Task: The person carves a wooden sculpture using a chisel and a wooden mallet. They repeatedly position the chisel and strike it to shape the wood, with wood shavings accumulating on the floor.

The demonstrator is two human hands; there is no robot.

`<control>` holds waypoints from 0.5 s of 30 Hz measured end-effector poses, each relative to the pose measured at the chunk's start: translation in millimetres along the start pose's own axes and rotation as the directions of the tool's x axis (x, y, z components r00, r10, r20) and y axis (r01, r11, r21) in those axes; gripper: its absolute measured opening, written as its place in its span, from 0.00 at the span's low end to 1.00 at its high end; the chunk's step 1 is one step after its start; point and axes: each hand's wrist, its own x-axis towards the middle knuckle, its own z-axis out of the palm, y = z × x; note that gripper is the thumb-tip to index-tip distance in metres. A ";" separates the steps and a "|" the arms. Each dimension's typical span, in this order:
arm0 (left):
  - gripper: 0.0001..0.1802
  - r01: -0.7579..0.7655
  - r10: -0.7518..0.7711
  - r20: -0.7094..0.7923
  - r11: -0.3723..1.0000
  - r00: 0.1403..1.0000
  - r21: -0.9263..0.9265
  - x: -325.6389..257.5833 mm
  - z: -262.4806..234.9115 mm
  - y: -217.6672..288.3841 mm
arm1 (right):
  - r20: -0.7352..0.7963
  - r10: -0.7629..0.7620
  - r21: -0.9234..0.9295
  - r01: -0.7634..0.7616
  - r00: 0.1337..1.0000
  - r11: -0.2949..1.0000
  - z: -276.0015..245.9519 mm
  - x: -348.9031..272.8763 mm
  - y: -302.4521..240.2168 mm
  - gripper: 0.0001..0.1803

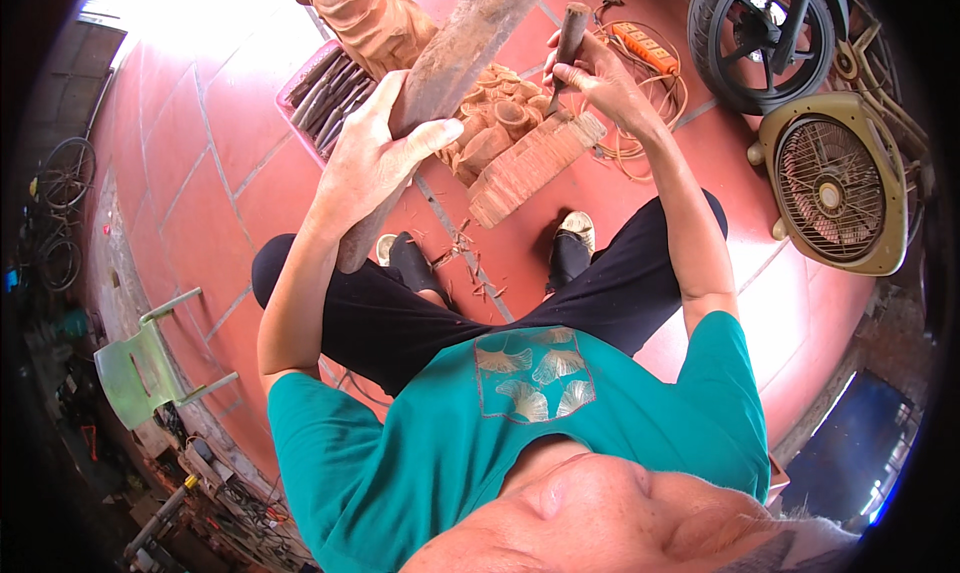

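Observation:
My left hand [372, 163] is wrapped round a long, thick wooden club [470, 53], which slants up past the carving and hides part of it. In my right hand [608, 83] a chisel [571, 35] stands nearly upright, gripped by its handle. Its lower end meets the thick base [535, 170] of a brown wood carving [505, 113], at the edge beside the carved shapes. Rounded, rope-like and folded forms cover the carving, whose far part [385, 23] reaches up and left. Beside it, a pink basket [284, 98] holds several dark carving tools [335, 101].
Wood chips [478, 263] lie on the red tiles between my feet. An orange power strip [645, 49] with tangled cords lies right of the carving. A motorbike wheel [752, 43] and box fan [830, 195] stand farther right; a green chair [138, 375] is at left.

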 end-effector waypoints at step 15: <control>0.21 0.048 -0.070 0.124 0.984 0.990 0.174 22.2 18.5 35.7 | -0.048 -0.151 -0.413 0.118 0.987 0.903 11.9 4.4 0.8 0.14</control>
